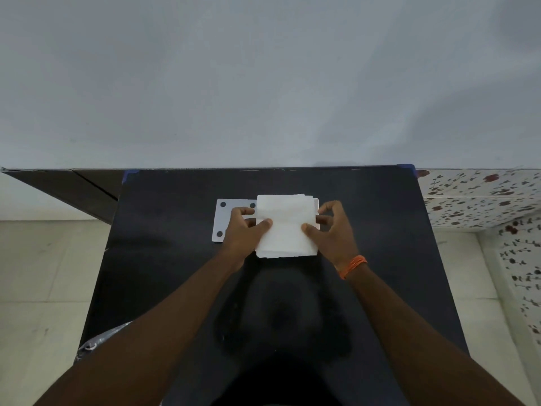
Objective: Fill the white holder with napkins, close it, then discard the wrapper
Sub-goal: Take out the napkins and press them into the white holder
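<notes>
**Loose stack, shallow seat: watch the edges**

You have the napkins (287, 227) in both hands at the middle of the black table (175, 288). Your left hand (248, 230) pinches the stack's 9 o'clock edge, thumb on top and fingers curled underneath; your right hand (333, 230) does the same at 3 o'clock, just ahead of the orange wristband (352, 266). A thin white rim at the stack's 3 o'clock side looks like the white holder (317, 212), though the napkins hide most of it, so you cannot be sure they are squared over it. The flat white plate with dark holes (231, 219), probably the lid, lies touching at 9 o'clock.

The sheets are already stepped at 12 o'clock. If you let go of one side first, they may fan out and overhang the walls, and the lid would then jam on paper. The crumpled wrapper (102, 341) sits at 7 o'clock, at the table's edge; a forearm could nudge it off.
</notes>
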